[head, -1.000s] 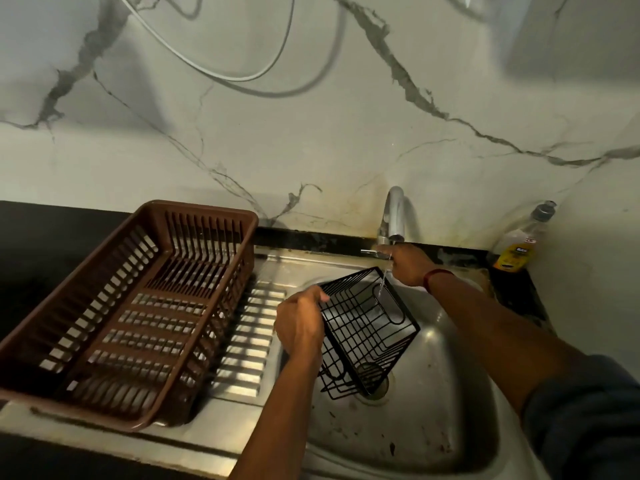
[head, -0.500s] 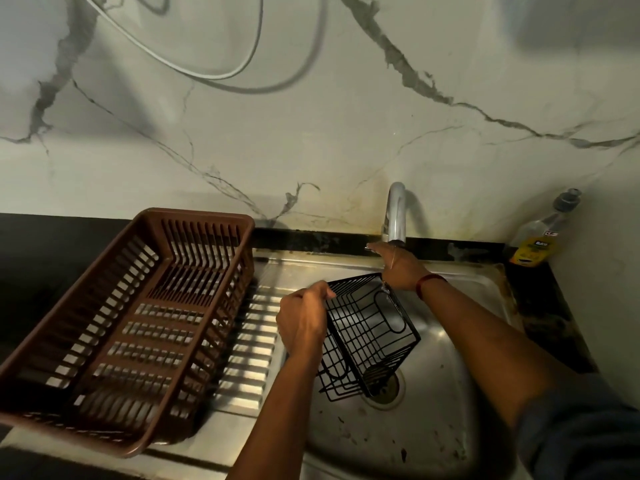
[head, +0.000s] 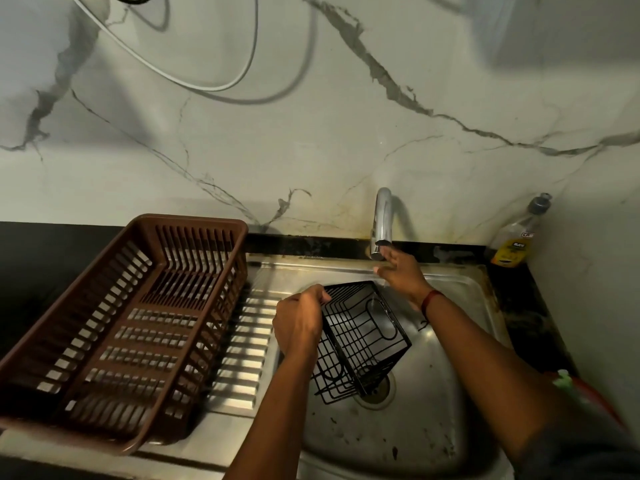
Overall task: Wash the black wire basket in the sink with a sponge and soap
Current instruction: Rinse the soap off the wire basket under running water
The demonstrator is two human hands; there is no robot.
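The black wire basket is tilted in the steel sink, its lower end over the drain. My left hand grips the basket's left rim. My right hand is just below the chrome tap, fingers spread, holding nothing. A thin stream of water falls from the tap onto the basket. A soap bottle with a yellow label stands at the back right corner. No sponge is in view.
A brown plastic dish rack sits on the ribbed steel drainboard left of the sink. A marble wall with a hanging cable rises behind. Something green and red lies at the sink's right edge.
My right hand has come off the tap handle and its fingers have spread. Water now runs onto the basket. The camera has tilted down a little; my left hand keeps its grip.
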